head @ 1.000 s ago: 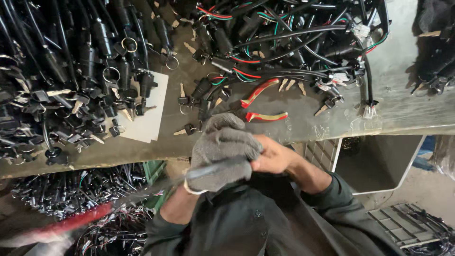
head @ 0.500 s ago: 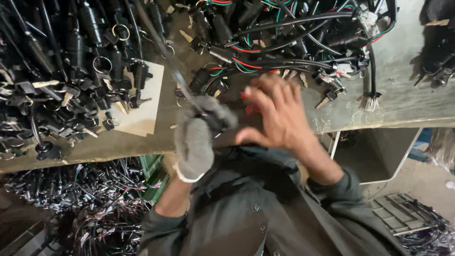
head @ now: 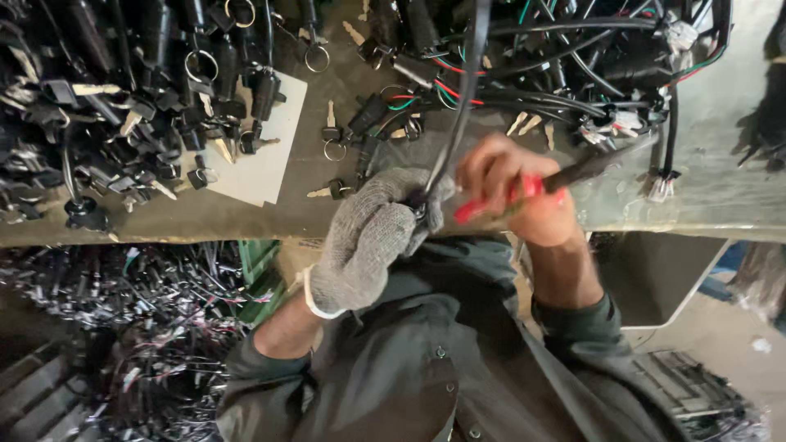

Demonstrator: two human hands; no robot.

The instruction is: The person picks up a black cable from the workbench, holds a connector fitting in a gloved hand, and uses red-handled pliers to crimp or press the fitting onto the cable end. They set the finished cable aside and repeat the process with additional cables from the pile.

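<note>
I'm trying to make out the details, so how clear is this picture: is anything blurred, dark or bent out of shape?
Head view: the gloved left hand and the keys on the workbench read fairly sharp; the right hand and its red-handled tool are slightly smeared; the black cable streaks upward; the wire heap below the bench lies dim and soft; the bench edge bows a little.

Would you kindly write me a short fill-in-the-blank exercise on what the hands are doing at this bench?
1. The left hand wears a grey knitted ____.
2. It grips a black ____ that runs up over the bench.
3. The bare right hand holds a tool with ____ handles.

Missing words: glove; cable; red
</note>
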